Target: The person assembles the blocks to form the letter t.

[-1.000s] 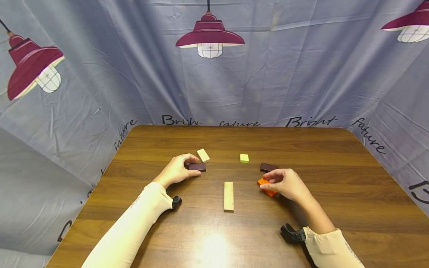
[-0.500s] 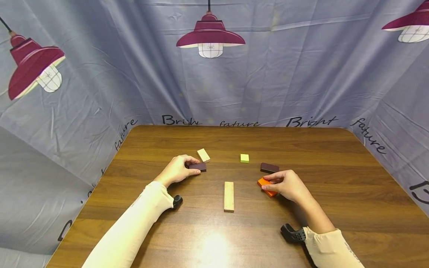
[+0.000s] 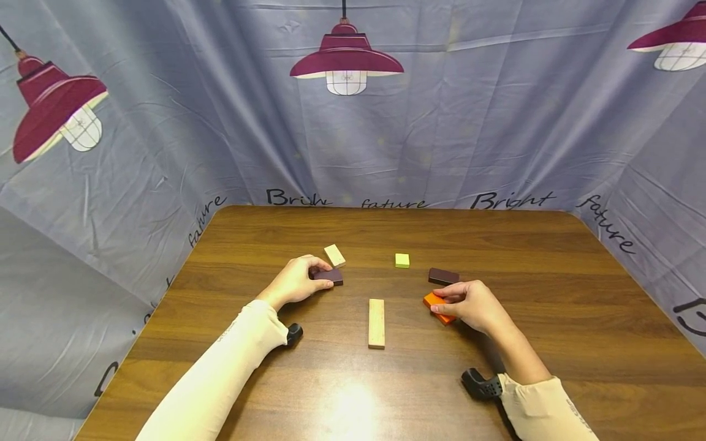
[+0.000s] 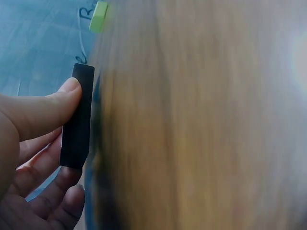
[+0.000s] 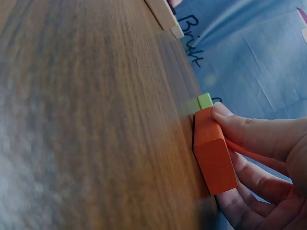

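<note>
My left hand [image 3: 298, 281] pinches a dark brown block [image 3: 330, 277] between thumb and fingers, left of the table's middle. In the left wrist view this dark block [image 4: 78, 117] looks nearly black, and its underside shows a narrow gap over the wood. On the right, my right hand [image 3: 473, 305] holds an orange block [image 3: 439, 307], thumb on the near side and fingers on the far side. The orange block [image 5: 213, 153] lies on or very near the tabletop in the right wrist view. Just beyond it is a second dark brown block [image 3: 444, 276].
A pale wooden block [image 3: 377, 323] lies lengthwise between the hands. Behind the left hand is a small cream block [image 3: 334, 255]. A lime green block [image 3: 402, 261] sits farther back on the brown table [image 3: 309, 386]. Grey-blue curtains [image 3: 430, 141] surround the table.
The left hand has shifted slightly to the right with its dark block. The right hand and the orange block have hardly moved over the last second.
</note>
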`<action>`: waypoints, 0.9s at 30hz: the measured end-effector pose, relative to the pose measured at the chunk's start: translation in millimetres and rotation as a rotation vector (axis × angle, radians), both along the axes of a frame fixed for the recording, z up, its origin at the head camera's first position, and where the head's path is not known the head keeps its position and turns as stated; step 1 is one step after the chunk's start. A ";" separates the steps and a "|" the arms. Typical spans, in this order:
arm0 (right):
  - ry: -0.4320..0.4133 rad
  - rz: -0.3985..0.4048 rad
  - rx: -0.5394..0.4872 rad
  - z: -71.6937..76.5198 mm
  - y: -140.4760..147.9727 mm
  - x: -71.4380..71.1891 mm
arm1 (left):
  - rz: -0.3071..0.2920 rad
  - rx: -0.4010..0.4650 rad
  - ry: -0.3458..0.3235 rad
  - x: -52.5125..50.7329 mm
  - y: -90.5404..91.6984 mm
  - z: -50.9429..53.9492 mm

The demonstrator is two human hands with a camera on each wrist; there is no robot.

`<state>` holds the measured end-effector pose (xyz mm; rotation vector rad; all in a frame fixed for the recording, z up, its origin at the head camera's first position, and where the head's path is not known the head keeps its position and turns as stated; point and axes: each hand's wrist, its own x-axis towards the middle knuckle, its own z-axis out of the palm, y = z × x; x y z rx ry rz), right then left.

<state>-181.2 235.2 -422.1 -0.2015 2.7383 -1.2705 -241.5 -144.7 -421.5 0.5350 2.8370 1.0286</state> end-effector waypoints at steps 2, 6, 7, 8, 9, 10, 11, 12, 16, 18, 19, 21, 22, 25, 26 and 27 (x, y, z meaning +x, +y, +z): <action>0.004 -0.001 -0.002 0.3 -0.4 -0.2 | -0.013 0.004 0.007 1.5 4.3 0.9; 0.002 0.001 -0.013 0.2 -0.7 -0.5 | -0.060 0.008 0.035 4.6 14.8 2.1; -0.002 0.001 -0.016 0.2 -0.7 -0.5 | -0.071 0.008 0.038 5.4 17.8 2.4; -0.005 0.002 -0.020 0.1 -0.6 -0.6 | -0.081 0.006 0.038 6.3 20.9 2.7; -0.007 0.003 -0.022 0.1 -0.5 -0.6 | -0.090 0.007 0.037 7.2 24.2 3.1; -0.008 0.003 -0.025 0.2 -0.3 -0.7 | -0.099 0.008 0.037 8.0 27.5 3.5; -0.009 0.002 -0.028 0.4 -0.1 -0.7 | -0.108 0.011 0.036 8.7 30.9 3.8; -0.008 0.001 -0.029 0.6 0.1 -0.8 | -0.117 0.014 0.037 9.3 34.2 4.0; -0.007 -0.005 -0.023 -0.7 0.0 -0.4 | -0.157 0.029 0.051 11.8 44.7 2.4; -0.008 -0.008 -0.022 -0.7 0.3 -0.9 | -0.169 0.031 0.060 12.5 48.8 1.9; -0.010 -0.010 -0.022 -0.8 0.4 -1.1 | -0.173 0.028 0.062 13.0 50.3 1.5; -0.015 -0.014 -0.030 -1.1 0.4 -1.3 | -0.178 0.023 0.064 13.7 53.0 0.7; -0.016 -0.015 -0.036 -1.3 0.3 -1.3 | -0.179 0.021 0.067 14.0 53.9 0.2; -0.016 -0.016 -0.045 -1.9 0.3 -1.3 | -0.188 0.013 0.076 14.5 56.2 -1.4; -0.016 -0.016 -0.048 -2.1 0.3 -1.3 | -0.192 0.013 0.079 14.3 56.9 -1.8; -0.014 -0.016 -0.047 -2.2 0.4 -1.3 | -0.197 0.011 0.084 14.2 57.6 -2.1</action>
